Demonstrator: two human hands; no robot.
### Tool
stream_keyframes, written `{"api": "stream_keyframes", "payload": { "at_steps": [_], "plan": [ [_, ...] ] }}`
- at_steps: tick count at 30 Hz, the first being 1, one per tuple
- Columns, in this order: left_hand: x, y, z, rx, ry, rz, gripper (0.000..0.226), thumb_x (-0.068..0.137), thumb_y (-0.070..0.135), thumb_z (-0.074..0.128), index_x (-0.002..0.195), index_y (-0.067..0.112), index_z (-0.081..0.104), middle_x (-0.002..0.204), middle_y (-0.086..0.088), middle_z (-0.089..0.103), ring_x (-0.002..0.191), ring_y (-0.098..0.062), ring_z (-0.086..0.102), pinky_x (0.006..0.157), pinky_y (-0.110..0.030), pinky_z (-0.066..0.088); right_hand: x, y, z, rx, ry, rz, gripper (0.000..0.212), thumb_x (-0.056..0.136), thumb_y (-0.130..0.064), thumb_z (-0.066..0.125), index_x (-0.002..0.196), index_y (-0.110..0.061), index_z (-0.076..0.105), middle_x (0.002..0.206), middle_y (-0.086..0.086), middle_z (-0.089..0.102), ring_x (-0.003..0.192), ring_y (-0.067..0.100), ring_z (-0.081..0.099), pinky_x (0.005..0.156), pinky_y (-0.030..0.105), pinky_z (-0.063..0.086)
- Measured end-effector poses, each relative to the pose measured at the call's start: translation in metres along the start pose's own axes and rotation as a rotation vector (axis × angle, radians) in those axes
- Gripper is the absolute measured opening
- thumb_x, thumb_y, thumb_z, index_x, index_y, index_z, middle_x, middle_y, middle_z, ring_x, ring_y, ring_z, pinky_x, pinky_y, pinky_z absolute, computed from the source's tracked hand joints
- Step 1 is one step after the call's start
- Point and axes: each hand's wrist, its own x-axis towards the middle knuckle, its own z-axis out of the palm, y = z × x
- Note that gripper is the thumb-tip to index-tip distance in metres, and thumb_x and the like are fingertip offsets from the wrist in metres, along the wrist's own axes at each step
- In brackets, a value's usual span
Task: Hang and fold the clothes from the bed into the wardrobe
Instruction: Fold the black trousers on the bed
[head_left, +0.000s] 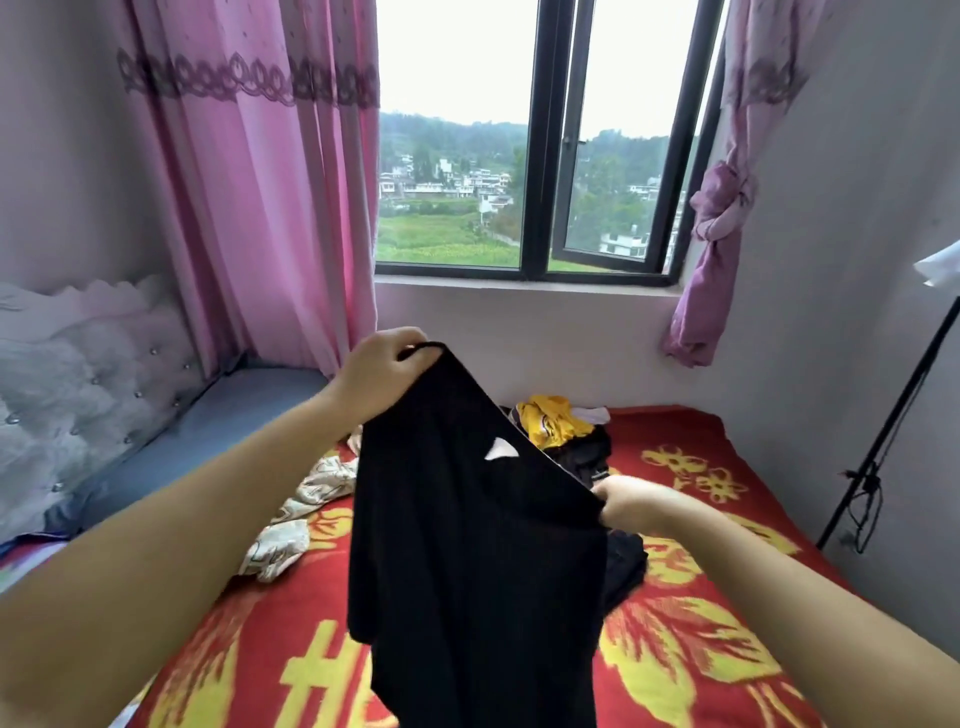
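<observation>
Left hand (382, 364): fingers (410, 340) curled, pinching top edge of black garment (467, 561), held high. Right hand (631, 506): fingers pinching same edge lower, at right. One black garment hanging between two hands, above bed (727, 649). On bed: one cream patterned garment (296, 514) left, one yellow garment (553, 423) and dark clothes (589, 457) behind.

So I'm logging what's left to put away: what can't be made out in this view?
- Black garment, head view: its hem runs off the bottom edge; its type is unclear.
- Pile of clothes, head view: partly hidden behind the garment, so no count.
- Wardrobe: out of frame.
- Left hand and right hand: fingertips buried in the cloth they grip.
- Patterned cloth: crumpled, type unclear.
</observation>
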Motion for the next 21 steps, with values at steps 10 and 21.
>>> {"api": "stream_keyframes", "payload": {
  "at_steps": [10,21],
  "plan": [
    [-0.020,-0.059,-0.062,-0.365,-0.189,-0.277,0.031,0.083,0.045,0.062,0.092,0.018,0.073,0.091,-0.007,0.072,0.084,-0.020,0.066,0.075,-0.024,0.054,-0.029,-0.006,-0.082,0.888,0.136,-0.432,0.034,0.094,-0.002,0.044,0.081,-0.018,0.071,0.075,0.003,0.066,0.064,0.010,0.062,0.054,0.019,0.049],
    [-0.023,-0.063,-0.091,-0.396,-0.171,-0.312,0.046,0.078,0.058,0.068,0.098,0.018,0.073,0.093,-0.006,0.073,0.079,-0.015,0.070,0.065,-0.020,0.055,-0.048,-0.006,-0.117,0.592,0.145,-0.514,0.019,0.087,-0.026,0.063,0.098,-0.015,0.075,0.099,0.007,0.074,0.091,0.024,0.068,0.077,0.023,0.054]
  ]
}}
